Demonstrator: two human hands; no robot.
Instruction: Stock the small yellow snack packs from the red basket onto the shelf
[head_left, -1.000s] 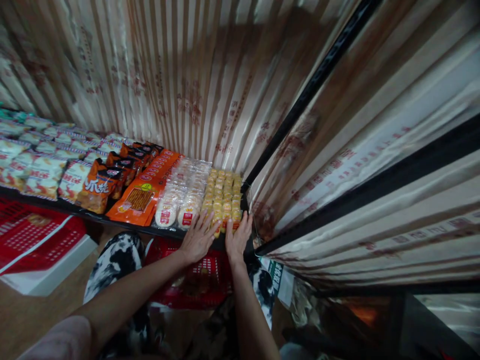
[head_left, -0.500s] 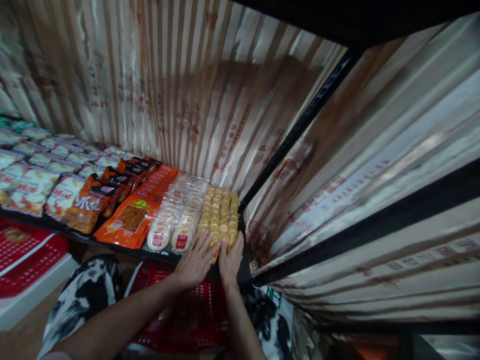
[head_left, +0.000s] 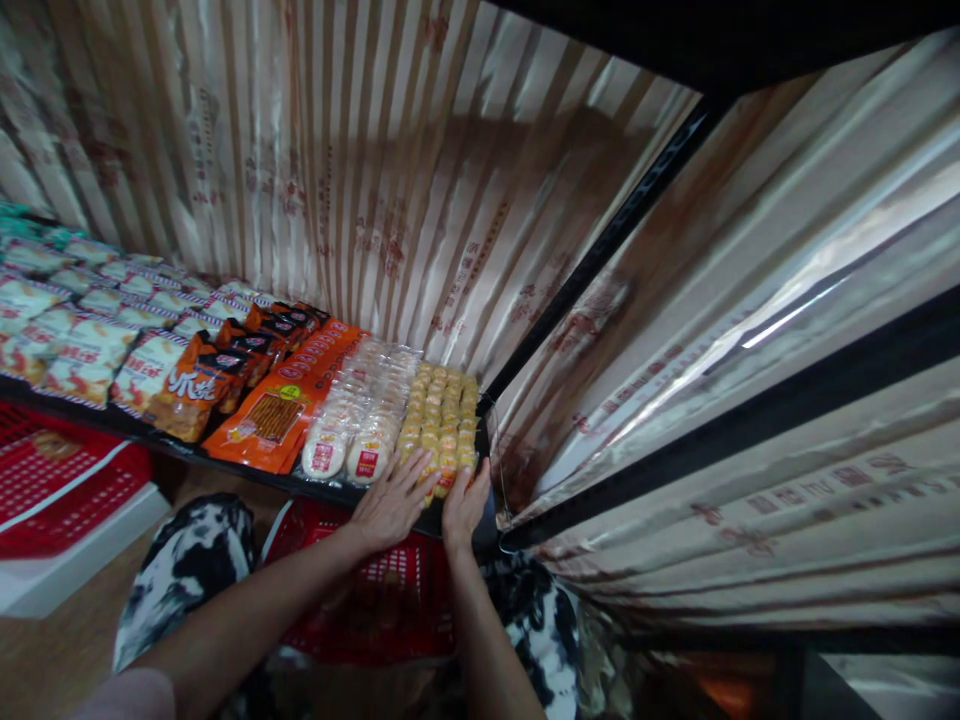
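Note:
My left hand (head_left: 390, 505) lies flat with fingers spread on the front end of a row of yellow snack packs (head_left: 444, 415) on a low black shelf (head_left: 225, 462). My right hand (head_left: 465, 505) presses the same row's front from the right side, fingers together and extended. Left of that row stand clear packs of pale round cakes (head_left: 358, 420) with red labels. Neither hand grips a pack.
Orange snack bags (head_left: 281, 405) and several striped bags (head_left: 90, 340) fill the shelf leftward. A red basket (head_left: 390, 600) sits on my lap under the shelf edge. Red crates (head_left: 52, 480) stand at the left. Striped sheeting (head_left: 420, 170) covers the shelves behind and to the right.
The view tilted slightly and both hands slid a little back toward the shelf's front edge, still resting on the yellow packs.

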